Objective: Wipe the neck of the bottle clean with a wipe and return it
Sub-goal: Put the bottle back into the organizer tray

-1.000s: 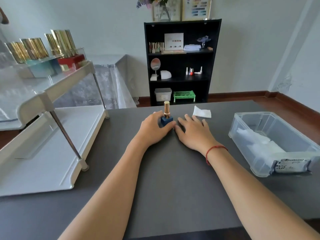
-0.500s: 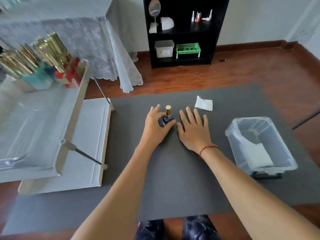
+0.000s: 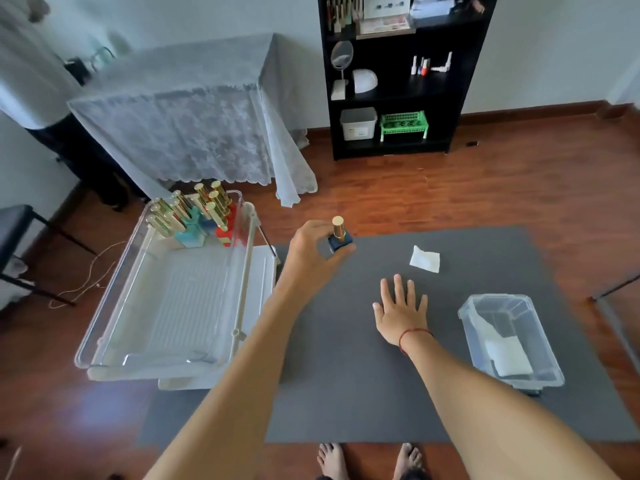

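On the near side of the room, a grey mat [image 3: 346, 375] covers the work surface. At its left edge stands a clear tray [image 3: 180, 299] on a white rack, and a cluster of gold-capped bottles [image 3: 194, 216] sits in the tray's far corner. At the right of the mat is a clear bin [image 3: 465, 318] with folded white wipes [image 3: 509, 355] inside.

The right hand [image 3: 401, 313] is relaxed, palm down on the mat with its fingers straight and spread, and holds nothing. The left hand [image 3: 311, 251] reaches to the far edge of the mat, with thumb and fingers curled round the blue base of the bottle [image 3: 340, 237]. I cannot tell whether the base touches the mat or is just above it. A single wipe [image 3: 425, 259] lies unfolded on the mat, right of the bottle and far of the right hand, apart from both.

The bottle looks small and light, with a stiff, probably glass body and a tall gold cap. That likely makes it smooth, breakable if dropped and easy to tip. The square base is the safest hold because its flat sides give the fingers purchase. The cap is on and hides the neck, so it probably has to be twisted off with the base held firm. The wipe is soft and limp, best pinched and wrapped round the neck.
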